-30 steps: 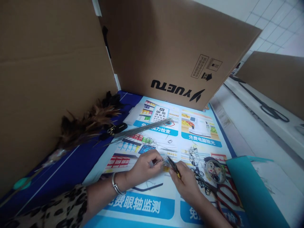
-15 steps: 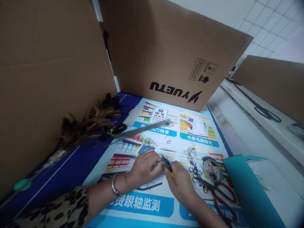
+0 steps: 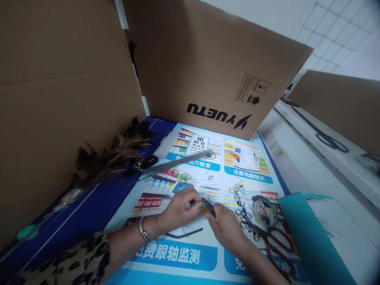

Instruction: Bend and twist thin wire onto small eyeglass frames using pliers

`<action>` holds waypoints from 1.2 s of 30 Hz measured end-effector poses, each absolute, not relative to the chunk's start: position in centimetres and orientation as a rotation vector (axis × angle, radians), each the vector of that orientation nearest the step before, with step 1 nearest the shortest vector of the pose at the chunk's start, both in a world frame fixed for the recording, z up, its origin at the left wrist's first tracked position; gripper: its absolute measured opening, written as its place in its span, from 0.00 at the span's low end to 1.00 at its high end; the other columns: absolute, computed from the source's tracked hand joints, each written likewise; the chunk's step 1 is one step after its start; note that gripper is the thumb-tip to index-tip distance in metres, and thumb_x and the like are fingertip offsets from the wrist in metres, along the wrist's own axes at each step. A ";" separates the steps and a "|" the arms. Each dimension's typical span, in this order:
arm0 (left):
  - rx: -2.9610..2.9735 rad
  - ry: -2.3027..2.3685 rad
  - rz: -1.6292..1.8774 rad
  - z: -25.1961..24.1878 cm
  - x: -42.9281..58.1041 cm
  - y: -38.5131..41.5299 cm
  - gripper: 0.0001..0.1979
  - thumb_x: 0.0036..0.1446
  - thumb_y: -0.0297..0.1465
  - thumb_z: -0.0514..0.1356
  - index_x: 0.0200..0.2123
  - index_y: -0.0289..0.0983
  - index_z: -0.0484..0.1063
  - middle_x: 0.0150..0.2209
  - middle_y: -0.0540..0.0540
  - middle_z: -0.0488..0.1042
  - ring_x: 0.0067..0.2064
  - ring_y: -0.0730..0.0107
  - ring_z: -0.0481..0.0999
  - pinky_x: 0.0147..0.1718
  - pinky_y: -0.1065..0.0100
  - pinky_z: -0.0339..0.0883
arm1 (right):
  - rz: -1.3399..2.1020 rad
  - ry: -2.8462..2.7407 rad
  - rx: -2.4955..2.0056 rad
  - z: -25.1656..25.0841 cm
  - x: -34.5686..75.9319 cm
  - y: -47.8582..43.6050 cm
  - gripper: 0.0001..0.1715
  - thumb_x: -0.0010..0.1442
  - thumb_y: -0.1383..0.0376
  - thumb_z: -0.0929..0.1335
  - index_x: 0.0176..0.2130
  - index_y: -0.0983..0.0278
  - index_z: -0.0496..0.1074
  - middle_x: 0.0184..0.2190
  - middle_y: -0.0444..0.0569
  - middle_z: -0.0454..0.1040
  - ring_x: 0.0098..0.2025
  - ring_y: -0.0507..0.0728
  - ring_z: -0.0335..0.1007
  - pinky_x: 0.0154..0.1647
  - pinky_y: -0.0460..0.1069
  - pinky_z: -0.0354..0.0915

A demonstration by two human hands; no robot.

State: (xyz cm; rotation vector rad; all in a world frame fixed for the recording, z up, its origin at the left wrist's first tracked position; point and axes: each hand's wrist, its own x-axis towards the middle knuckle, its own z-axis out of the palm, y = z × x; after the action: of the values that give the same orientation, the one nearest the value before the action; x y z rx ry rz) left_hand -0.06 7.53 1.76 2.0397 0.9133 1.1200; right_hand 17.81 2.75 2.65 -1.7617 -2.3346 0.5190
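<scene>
My right hand (image 3: 227, 227) is closed around a pair of pliers (image 3: 208, 206) with yellow grips. The jaws point up and left, reaching my left fingertips. Pinched in my left hand (image 3: 181, 208) is a thin piece of wire (image 3: 194, 204), small and partly hidden by the fingers. Beyond both hands lies a bundle of thin straight wires (image 3: 178, 161), pointing right and away. Right of my right hand are several small dark wire loops (image 3: 245, 217), a round tin (image 3: 265, 209) with a cartoon face, and red-handled scissors (image 3: 279, 241).
A printed poster (image 3: 178, 273) covers the blue cloth (image 3: 74, 215). Brown feathers (image 3: 103, 158) and a black key fob (image 3: 149, 161) lie left. Cardboard walls (image 3: 213, 59) stand behind and left. A teal folder (image 3: 314, 237) is at right, with another pair of scissors (image 3: 331, 141) beyond.
The pliers' jaws have shifted slightly down and left at my left fingertips, and my left fingers have turned a little. The view has moved slightly; the surrounding things stay in place.
</scene>
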 end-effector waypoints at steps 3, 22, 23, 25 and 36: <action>1.926 0.883 1.007 1.8 -0.3 7.7 0.04 0.50 0.23 0.54 0.25 0.33 0.65 0.25 0.49 0.66 0.28 0.74 0.65 0.28 0.72 0.59 | 0.538 -2.370 -1.738 2.9 18.2 2.9 0.12 0.62 0.60 0.56 0.33 0.64 0.61 0.31 0.48 0.68 0.31 0.54 0.63 0.28 0.45 0.50; 1.420 0.837 0.799 0.5 -0.2 8.8 0.07 0.50 0.30 0.58 0.25 0.32 0.65 0.23 0.52 0.63 0.25 0.78 0.61 0.24 0.75 0.56 | 0.863 -2.135 -1.631 2.4 20.1 3.8 0.12 0.60 0.59 0.59 0.28 0.63 0.59 0.25 0.42 0.63 0.27 0.50 0.59 0.26 0.44 0.51; 1.432 0.838 0.803 0.4 -0.2 8.9 0.07 0.50 0.30 0.58 0.25 0.32 0.65 0.23 0.52 0.63 0.25 0.78 0.61 0.24 0.75 0.57 | 0.857 -2.143 -1.631 2.4 20.1 3.7 0.12 0.60 0.59 0.59 0.28 0.63 0.58 0.25 0.42 0.63 0.28 0.50 0.59 0.26 0.44 0.51; 1.458 0.834 0.815 0.4 -0.2 8.9 0.07 0.51 0.31 0.58 0.26 0.32 0.65 0.23 0.52 0.64 0.25 0.77 0.62 0.25 0.75 0.57 | 0.813 -2.176 -1.629 2.6 19.9 3.6 0.12 0.59 0.59 0.60 0.27 0.63 0.58 0.26 0.42 0.63 0.28 0.51 0.59 0.26 0.44 0.50; 1.379 0.813 0.762 0.6 -0.3 8.7 0.07 0.51 0.30 0.57 0.27 0.32 0.67 0.23 0.51 0.65 0.25 0.77 0.63 0.24 0.75 0.58 | 0.669 -2.290 -1.592 2.3 19.6 3.4 0.10 0.59 0.60 0.60 0.28 0.63 0.58 0.28 0.44 0.64 0.31 0.52 0.59 0.28 0.45 0.51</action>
State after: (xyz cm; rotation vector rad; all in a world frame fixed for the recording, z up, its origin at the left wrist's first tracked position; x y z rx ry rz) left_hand -0.31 8.67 0.58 1.3794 0.8125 0.7618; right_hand 19.61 3.36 2.32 -1.5917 -2.2905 0.6695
